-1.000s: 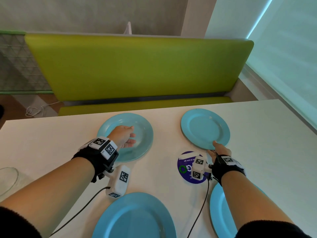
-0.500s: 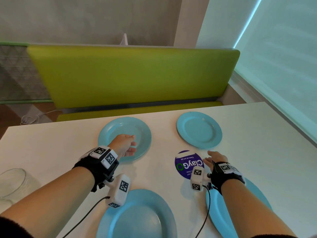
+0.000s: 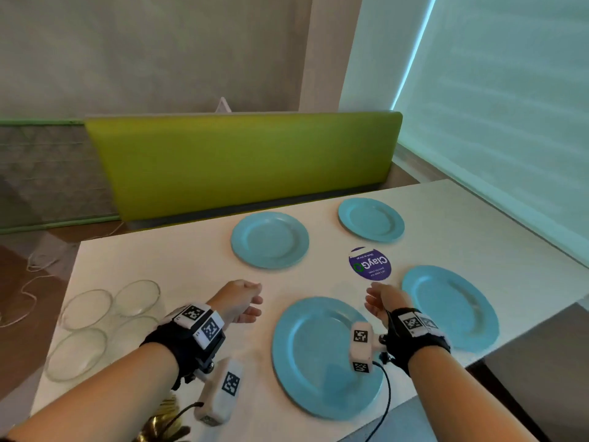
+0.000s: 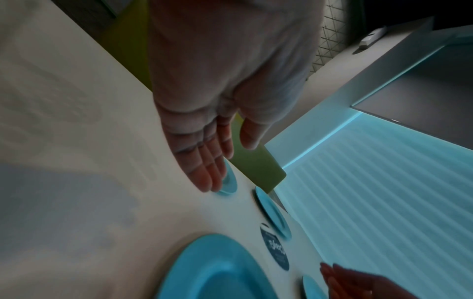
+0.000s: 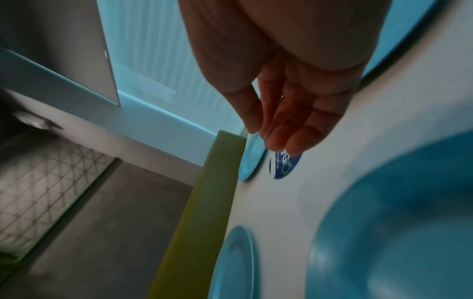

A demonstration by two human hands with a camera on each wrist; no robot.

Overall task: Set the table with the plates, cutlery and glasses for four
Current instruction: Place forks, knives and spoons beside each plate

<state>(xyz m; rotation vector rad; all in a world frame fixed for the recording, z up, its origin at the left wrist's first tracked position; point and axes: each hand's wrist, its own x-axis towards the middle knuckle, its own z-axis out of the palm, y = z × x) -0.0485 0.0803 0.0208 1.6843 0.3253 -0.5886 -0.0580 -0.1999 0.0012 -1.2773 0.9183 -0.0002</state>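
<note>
Four blue plates (image 3: 326, 355) lay placed on the surface (image 3: 191, 266). Left hand (image 3: 237, 301) and right hand (image 3: 381, 303) hovered relaxed, empty; the glasses (image 3: 108, 317) at far left likely came next.

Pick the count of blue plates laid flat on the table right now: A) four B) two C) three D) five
A: four blue plates lie on the white table: the far-left plate, the far-right plate, the near-left plate and the near-right plate. Both the left hand and the right hand hang open above the table, holding nothing.
</note>
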